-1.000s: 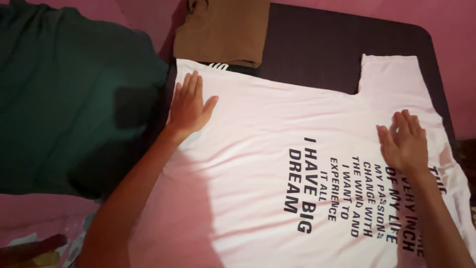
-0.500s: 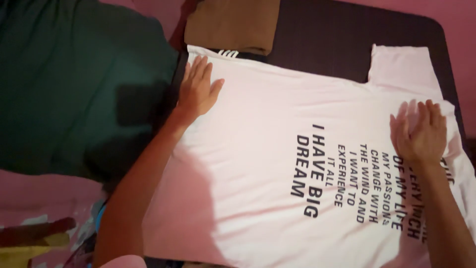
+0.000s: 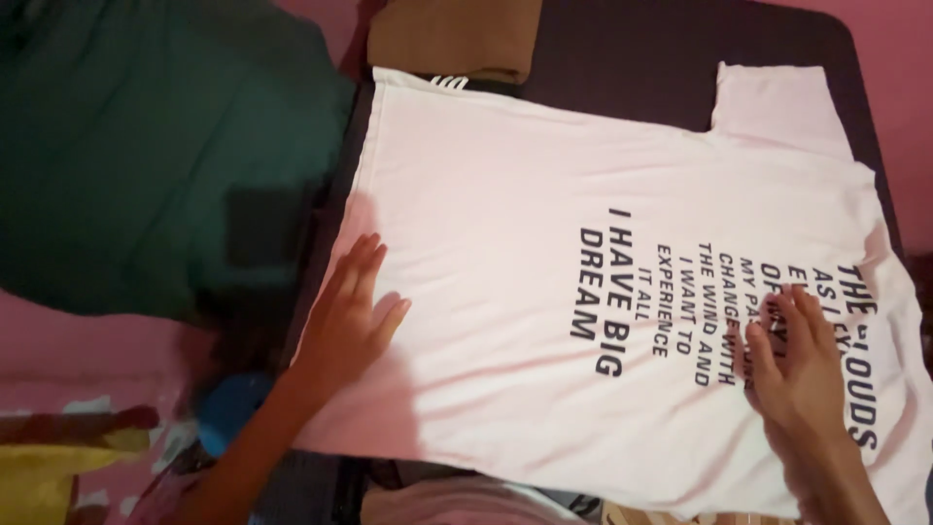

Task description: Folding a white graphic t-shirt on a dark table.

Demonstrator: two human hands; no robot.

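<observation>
Both hands flat and unclenched on the pale pink printed cotton t-shirt (image 3: 544, 292): left hand (image 3: 350, 316) at hem edge, right hand (image 3: 802, 369) over lettering. Smoothing works best stroking outward, palms flat; counter edge probably underneath.

Both hands now lie nearer the person than before. The left hand (image 3: 348, 321) is off the far corner of the shirt (image 3: 544, 224) and rests flat on its near left edge, fingers spread. The right hand (image 3: 799, 365) is off the shoulder by the sleeve (image 3: 773, 102) and sits on the black print, covering some letters. More print shows beyond it.
</observation>
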